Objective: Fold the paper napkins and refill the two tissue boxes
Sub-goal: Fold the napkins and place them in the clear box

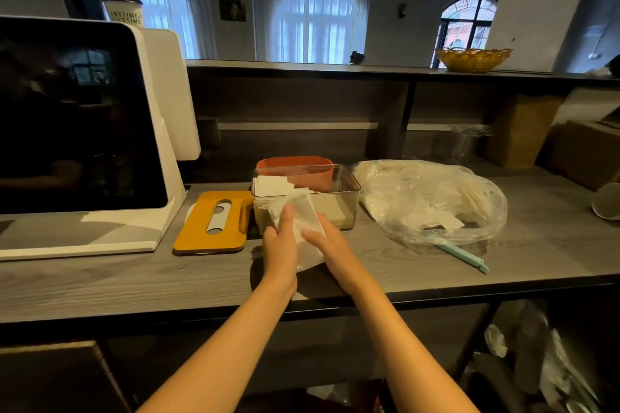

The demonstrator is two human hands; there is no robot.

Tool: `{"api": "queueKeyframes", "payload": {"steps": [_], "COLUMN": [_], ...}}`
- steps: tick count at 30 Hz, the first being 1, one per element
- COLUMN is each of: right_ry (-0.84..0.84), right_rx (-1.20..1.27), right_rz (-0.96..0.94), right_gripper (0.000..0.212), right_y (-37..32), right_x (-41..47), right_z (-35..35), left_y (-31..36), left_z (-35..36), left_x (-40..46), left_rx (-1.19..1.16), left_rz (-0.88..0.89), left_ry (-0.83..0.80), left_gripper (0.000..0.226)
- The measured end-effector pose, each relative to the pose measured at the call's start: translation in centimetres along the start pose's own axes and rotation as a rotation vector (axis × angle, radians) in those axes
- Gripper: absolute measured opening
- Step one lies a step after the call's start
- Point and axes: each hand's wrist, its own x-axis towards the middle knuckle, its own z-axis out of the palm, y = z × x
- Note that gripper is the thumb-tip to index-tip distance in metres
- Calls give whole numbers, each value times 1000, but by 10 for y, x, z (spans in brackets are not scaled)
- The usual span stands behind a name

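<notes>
Both hands on one napkin (307, 211) before the clear box (339, 193). Left grip (280, 245) pinching its edge; right grip (323, 241) flat, fingers straight. Yellow lid (204, 231) beside on counter (100, 282).

Left of the clear box (305, 198) the yellow lid (214, 223) blocks you; right, the plastic bag (432, 198); the near surface (134, 282) lies bare.

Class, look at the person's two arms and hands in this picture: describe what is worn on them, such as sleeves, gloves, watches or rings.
Both forearms are bare right up to the bottom edge of the picture; no sleeve shows. The left hand and the right hand wear no gloves. No watch, bracelet or ring is visible on either.
</notes>
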Motion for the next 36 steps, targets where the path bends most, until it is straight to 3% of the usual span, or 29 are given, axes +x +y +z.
{"api": "queueKeyframes", "payload": {"steps": [4, 6, 8, 12, 17, 21, 26, 31, 36], "right_ry": [-9, -18, -10, 131, 207, 239, 162, 429, 578], "right_rx": [-93, -127, -130, -25, 73, -52, -81, -22, 90], "right_rz": [33, 42, 38, 41, 77, 101, 106, 109, 160], "right_gripper": [31, 25, 30, 54, 58, 61, 69, 34, 10], "right_y": [2, 4, 3, 4, 7, 12, 11, 11, 14], "right_x": [-1, 0, 1, 2, 3, 7, 6, 14, 25], "right_z": [0, -2, -3, -5, -9, -5, 0, 2, 9], "left_y": [4, 7, 11, 19, 17, 9, 3, -4, -3], "left_z": [-9, -16, -28, -59, -75, -62, -35, -11, -12], "left_x": [-3, -5, -3, 13, 26, 23, 8, -1, 2], "left_rx": [-64, -139, -173, 34, 352, 613, 313, 315, 200], "left_rz": [-12, -32, 12, 168, 269, 318, 206, 258, 272], "left_ry": [-21, -76, -159, -322, -450, -376, -210, 14, 78], "left_gripper": [41, 37, 34, 62, 54, 66, 50, 23, 26]}}
